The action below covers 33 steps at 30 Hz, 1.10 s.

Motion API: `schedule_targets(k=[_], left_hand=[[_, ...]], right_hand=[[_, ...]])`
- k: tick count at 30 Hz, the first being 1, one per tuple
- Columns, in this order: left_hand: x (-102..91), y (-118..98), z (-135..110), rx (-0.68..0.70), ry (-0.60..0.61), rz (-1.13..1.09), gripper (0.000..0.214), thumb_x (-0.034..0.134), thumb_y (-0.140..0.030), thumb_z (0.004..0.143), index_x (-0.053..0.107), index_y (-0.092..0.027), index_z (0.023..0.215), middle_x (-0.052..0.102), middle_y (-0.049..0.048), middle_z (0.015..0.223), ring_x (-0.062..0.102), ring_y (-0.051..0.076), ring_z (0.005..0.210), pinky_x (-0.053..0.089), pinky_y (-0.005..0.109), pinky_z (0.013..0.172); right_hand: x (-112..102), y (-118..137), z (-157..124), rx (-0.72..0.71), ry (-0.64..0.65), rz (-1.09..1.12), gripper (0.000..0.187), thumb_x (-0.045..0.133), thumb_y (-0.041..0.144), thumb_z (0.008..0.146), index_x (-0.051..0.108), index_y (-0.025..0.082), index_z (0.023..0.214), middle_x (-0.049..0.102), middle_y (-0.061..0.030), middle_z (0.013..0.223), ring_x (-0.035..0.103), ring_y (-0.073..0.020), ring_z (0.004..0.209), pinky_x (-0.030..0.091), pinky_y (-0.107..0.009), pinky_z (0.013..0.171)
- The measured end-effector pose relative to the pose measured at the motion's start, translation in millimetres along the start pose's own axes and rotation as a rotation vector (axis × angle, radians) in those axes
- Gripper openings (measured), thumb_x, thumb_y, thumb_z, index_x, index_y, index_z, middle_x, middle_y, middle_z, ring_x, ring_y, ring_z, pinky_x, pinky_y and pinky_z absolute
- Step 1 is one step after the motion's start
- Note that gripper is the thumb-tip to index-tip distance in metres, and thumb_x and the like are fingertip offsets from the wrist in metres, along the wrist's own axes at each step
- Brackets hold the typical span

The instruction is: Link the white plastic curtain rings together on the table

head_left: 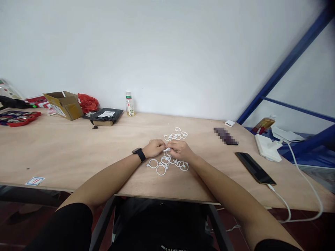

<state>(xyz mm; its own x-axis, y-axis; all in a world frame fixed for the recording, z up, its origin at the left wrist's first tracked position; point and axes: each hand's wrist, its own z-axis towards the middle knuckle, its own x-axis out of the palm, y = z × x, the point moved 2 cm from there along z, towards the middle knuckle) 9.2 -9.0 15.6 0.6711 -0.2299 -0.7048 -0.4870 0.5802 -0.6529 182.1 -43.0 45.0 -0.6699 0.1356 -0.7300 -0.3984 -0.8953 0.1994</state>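
Observation:
My left hand (154,148) and my right hand (180,150) meet over the middle of the table, fingers pinched together. Between their fingertips is a white plastic ring (166,149), of which only a small piece shows; the fingers cover the rest. Nearer to me lies a loose pile of similar white rings (161,170) with small tabs, some overlapping. Beyond my hands is a second group of white rings (176,136), with a single one (178,129) a little farther off.
A phone (255,167) on a white cable and a white power strip (267,148) lie at right. Toward the back stand a clear bottle (129,104), a black parcel (106,115) and an open cardboard box (64,104). A numbered label (35,181) is near the front edge.

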Motion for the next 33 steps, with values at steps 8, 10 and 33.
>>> schedule_targets(k=[8,10,33], left_hand=[[-3.6,1,0,-0.022,-0.060,-0.004,0.035,0.042,-0.040,0.094,0.068,-0.017,0.089,0.069,0.0047,0.091,0.061,0.017,0.085,0.047,0.028,0.083],[-5.0,0,-1,-0.006,-0.070,0.018,0.033,0.044,-0.039,0.094,0.069,-0.018,0.096,0.070,0.0051,0.098,0.062,0.017,0.090,0.046,0.029,0.087],[-7.3,-11,-2,-0.113,-0.146,0.161,0.017,0.056,-0.033,0.083,0.067,-0.019,0.081,0.071,0.0020,0.089,0.061,0.019,0.089,0.038,0.036,0.098]], right_hand=[[-6,-15,-8,0.164,-0.262,-0.064,0.021,0.055,0.019,0.087,0.067,0.023,0.104,0.071,-0.0055,0.094,0.066,-0.0175,0.081,0.055,-0.033,0.079],[-10,-21,-10,0.240,-0.332,-0.091,0.021,0.057,0.022,0.088,0.067,0.024,0.106,0.070,-0.0057,0.095,0.065,-0.0181,0.081,0.055,-0.035,0.080],[2,-26,-13,0.201,0.027,-0.011,0.031,0.058,0.015,0.084,0.066,0.022,0.113,0.070,-0.0035,0.096,0.062,-0.0123,0.068,0.052,-0.027,0.069]])
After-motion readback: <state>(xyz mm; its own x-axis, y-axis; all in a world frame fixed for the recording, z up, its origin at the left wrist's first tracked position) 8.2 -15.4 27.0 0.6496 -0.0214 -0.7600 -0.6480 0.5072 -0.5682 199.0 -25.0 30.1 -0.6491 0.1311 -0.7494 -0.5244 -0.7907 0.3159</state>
